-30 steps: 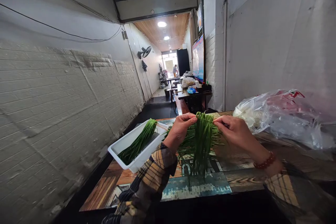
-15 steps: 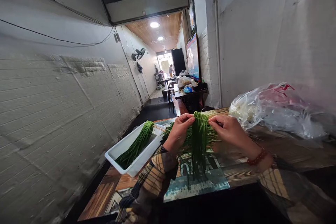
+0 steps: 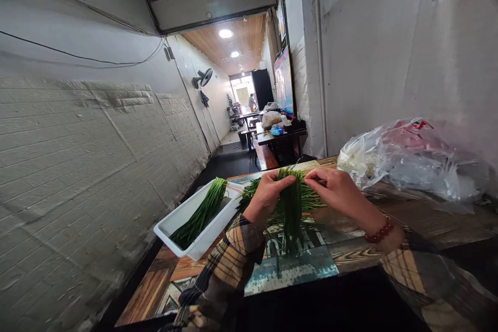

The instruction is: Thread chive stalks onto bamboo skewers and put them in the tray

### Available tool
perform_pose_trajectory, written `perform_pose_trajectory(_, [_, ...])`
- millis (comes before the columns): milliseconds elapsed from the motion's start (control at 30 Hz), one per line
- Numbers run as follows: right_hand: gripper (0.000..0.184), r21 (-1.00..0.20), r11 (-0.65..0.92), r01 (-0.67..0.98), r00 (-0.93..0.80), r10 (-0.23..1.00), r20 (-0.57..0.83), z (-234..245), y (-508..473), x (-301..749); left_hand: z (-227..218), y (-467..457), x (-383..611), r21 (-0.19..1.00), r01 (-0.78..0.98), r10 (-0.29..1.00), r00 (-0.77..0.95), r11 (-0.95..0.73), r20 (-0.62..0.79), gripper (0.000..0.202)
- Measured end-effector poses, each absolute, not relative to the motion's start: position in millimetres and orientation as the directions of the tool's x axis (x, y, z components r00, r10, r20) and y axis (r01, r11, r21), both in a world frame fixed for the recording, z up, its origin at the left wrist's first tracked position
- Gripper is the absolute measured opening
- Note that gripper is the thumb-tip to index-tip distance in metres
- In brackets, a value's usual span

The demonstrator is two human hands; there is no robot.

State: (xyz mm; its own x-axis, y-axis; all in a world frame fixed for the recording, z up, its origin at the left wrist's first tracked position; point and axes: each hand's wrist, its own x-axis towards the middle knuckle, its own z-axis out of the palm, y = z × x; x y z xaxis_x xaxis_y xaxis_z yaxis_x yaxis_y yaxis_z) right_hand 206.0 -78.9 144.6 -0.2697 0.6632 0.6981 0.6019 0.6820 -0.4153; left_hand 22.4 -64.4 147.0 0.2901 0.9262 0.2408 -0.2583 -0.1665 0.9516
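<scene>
My left hand (image 3: 272,189) is closed on the top of a hanging bunch of green chives (image 3: 291,212), whose long leaves dangle over the table. Just to the right of the bunch, my right hand (image 3: 332,187) is pinched, thumb against fingers; whatever it holds is too small to make out. More chives (image 3: 311,197) lie in a loose pile behind my hands. On the left, a white plastic tray (image 3: 161,228) contains another bunch of chives (image 3: 202,215), with thin wooden skewers (image 3: 234,187) sticking out at its upper end.
The patterned wooden table (image 3: 150,290) carries all this. A clear plastic bag (image 3: 412,161) lies at its right side, against the wall. Farther back are a dark table (image 3: 268,140) with bags on it, a bench (image 3: 265,155), a wall fan (image 3: 203,78) and a distant person (image 3: 251,102).
My left thumb has come across the front of the chives, and the bunch's top sits lower in the grip. My right hand has shifted slightly, still pinched beside it.
</scene>
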Motion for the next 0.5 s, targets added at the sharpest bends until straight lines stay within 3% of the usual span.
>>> perform_pose_trajectory(500, [0.019,-0.370,0.722,0.584,-0.291,0.612,0.735,137.0,-83.3,200.8,140.8,-67.5,27.2,0.933,-0.313,0.924,0.271,-0.180,0.269,0.024])
